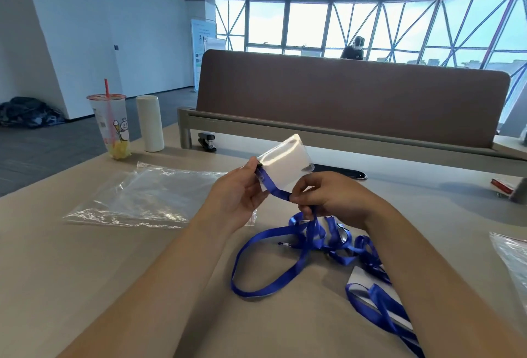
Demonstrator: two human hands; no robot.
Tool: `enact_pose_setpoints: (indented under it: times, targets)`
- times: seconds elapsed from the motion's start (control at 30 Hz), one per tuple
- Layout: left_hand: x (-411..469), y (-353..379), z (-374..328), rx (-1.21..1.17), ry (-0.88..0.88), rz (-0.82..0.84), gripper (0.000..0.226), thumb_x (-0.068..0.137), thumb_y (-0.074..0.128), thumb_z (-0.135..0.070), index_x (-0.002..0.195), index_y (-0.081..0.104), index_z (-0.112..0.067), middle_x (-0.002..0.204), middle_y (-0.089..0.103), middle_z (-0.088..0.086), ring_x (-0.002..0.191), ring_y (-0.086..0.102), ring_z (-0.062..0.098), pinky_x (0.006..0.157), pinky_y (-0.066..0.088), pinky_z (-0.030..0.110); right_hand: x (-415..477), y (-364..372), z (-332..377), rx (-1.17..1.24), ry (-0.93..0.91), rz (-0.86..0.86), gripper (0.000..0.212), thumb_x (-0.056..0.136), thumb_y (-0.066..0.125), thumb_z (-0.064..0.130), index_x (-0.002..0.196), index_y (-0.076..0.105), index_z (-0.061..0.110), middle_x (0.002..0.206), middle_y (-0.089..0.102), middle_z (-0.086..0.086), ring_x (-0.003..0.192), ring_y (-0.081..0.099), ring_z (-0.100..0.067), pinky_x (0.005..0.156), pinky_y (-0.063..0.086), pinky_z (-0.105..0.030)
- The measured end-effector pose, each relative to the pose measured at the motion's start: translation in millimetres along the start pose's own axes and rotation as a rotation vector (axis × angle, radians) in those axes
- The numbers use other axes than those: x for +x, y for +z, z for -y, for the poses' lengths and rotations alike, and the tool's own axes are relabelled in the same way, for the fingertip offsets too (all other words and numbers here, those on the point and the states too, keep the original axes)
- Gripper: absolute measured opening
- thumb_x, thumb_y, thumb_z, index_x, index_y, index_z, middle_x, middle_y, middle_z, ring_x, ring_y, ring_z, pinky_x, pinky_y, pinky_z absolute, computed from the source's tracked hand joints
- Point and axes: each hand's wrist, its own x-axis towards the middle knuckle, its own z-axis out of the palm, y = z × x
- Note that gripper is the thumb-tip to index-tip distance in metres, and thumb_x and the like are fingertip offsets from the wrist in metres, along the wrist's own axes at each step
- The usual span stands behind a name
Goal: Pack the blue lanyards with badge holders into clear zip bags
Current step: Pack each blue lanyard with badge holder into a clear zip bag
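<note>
1. The left hand grips the badge holder at its clip end, thumb and fingers curled round that edge, and holds it in the air above the table.
2. The badge holder is tilted. Its long axis runs from the clip at the lower left up to the far right, so the free end points away from the person.
3. The right hand pinches the blue lanyard just below the clip, fingers curled on the strap.
4. From that pinch the strap drops to the table and lies in a long loop that reaches toward the person.
5. A pile of lanyards lies tangled under the right forearm.
6. A clear zip bag lies flat to the left, just beside the left hand.
7. A cup, a white cylinder and a stapler stand at the far edge.
</note>
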Motion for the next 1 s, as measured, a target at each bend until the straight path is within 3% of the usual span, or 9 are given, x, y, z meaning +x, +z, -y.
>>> enact_pose_setpoints:
  times: [0.13, 0.23, 0.37, 0.53, 0.6, 0.7, 0.8, 0.87, 1.0]
  targets:
    - [-4, -2, -5, 0.204, -0.016, 0.218, 0.016, 0.096, 0.057, -0.020, 0.099, 0.067, -0.007, 0.095, 0.069, 0.010, 0.082, 0.068, 0.020, 0.067, 0.061, 0.030, -6, -12, -6, 0.196, -0.018, 0.061, 0.019, 0.090, 0.063, 0.002, 0.103, 0.071, 0.012, 0.082, 0.069, -0.013, 0.075, 0.067, -0.020, 0.071, 0.057, -0.026]
    - [-9, 0, -7, 0.356, -0.037, 0.347, 0.018, 0.085, 0.064, -0.023, 0.097, 0.064, -0.010, 0.083, 0.065, 0.005, 0.067, 0.058, 0.016, 0.061, 0.057, 0.028, -3, -17, -10, 0.390, -0.006, -0.016, 0.008, 0.091, 0.062, 0.003, 0.096, 0.067, 0.008, 0.086, 0.070, -0.011, 0.078, 0.066, -0.022, 0.064, 0.053, -0.026]
    - [-12, 10, -4, 0.878, 0.030, 0.308, 0.015, 0.095, 0.060, -0.021, 0.109, 0.061, -0.016, 0.083, 0.065, -0.001, 0.067, 0.053, 0.014, 0.063, 0.051, 0.025, 0, -20, -11, 0.328, 0.009, -0.043, 0.015, 0.088, 0.069, 0.011, 0.100, 0.066, 0.003, 0.088, 0.065, -0.019, 0.073, 0.059, -0.024, 0.073, 0.050, -0.032]
    - [-9, 15, 2, 1.244, 0.145, 0.255, 0.013, 0.097, 0.058, -0.028, 0.109, 0.056, -0.027, 0.100, 0.062, -0.009, 0.080, 0.062, 0.016, 0.064, 0.052, 0.020, 1, -14, -1, 0.018, -0.063, -0.188, 0.006, 0.091, 0.067, 0.016, 0.096, 0.067, 0.013, 0.087, 0.073, -0.003, 0.079, 0.068, -0.022, 0.070, 0.059, -0.025]
    - [-8, 14, 3, 1.284, 0.181, 0.217, 0.013, 0.097, 0.058, -0.031, 0.109, 0.056, -0.028, 0.101, 0.062, -0.008, 0.084, 0.063, 0.017, 0.066, 0.054, 0.023, 2, -12, 4, -0.089, -0.102, -0.238, 0.002, 0.091, 0.067, 0.017, 0.093, 0.068, 0.017, 0.085, 0.072, 0.003, 0.078, 0.069, -0.018, 0.068, 0.058, -0.020]
    - [-2, 10, 6, 1.235, 0.248, 0.116, 0.009, 0.095, 0.059, -0.037, 0.100, 0.056, -0.030, 0.103, 0.065, -0.006, 0.089, 0.065, 0.019, 0.083, 0.057, 0.037, 5, -8, 10, -0.208, -0.133, -0.265, 0.005, 0.092, 0.066, 0.018, 0.096, 0.069, 0.019, 0.087, 0.071, 0.003, 0.076, 0.067, -0.016, 0.068, 0.058, -0.021]
    - [5, 6, 10, 1.211, 0.299, -0.006, 0.013, 0.095, 0.059, -0.040, 0.097, 0.058, -0.027, 0.099, 0.063, -0.008, 0.082, 0.061, 0.012, 0.078, 0.054, 0.031, 7, 0, 13, -0.331, -0.125, -0.286, 0.012, 0.093, 0.064, 0.019, 0.104, 0.068, 0.016, 0.084, 0.070, 0.002, 0.065, 0.063, -0.011, 0.062, 0.053, -0.020]
    - [6, 4, 12, 1.151, 0.335, -0.046, 0.016, 0.094, 0.061, -0.039, 0.096, 0.060, -0.023, 0.097, 0.065, -0.007, 0.082, 0.062, 0.011, 0.077, 0.056, 0.033, 9, 5, 13, -0.399, -0.099, -0.291, 0.009, 0.094, 0.063, 0.019, 0.098, 0.070, 0.015, 0.079, 0.069, 0.003, 0.059, 0.061, -0.009, 0.059, 0.047, -0.019]
    - [8, 0, 11, 1.061, 0.385, -0.104, 0.021, 0.094, 0.063, -0.034, 0.102, 0.061, -0.014, 0.100, 0.065, -0.002, 0.086, 0.062, 0.015, 0.075, 0.052, 0.030, 7, 10, 17, -0.493, -0.047, -0.254, 0.015, 0.093, 0.063, 0.023, 0.086, 0.074, 0.015, 0.069, 0.072, 0.001, 0.060, 0.064, -0.016, 0.064, 0.057, -0.030]
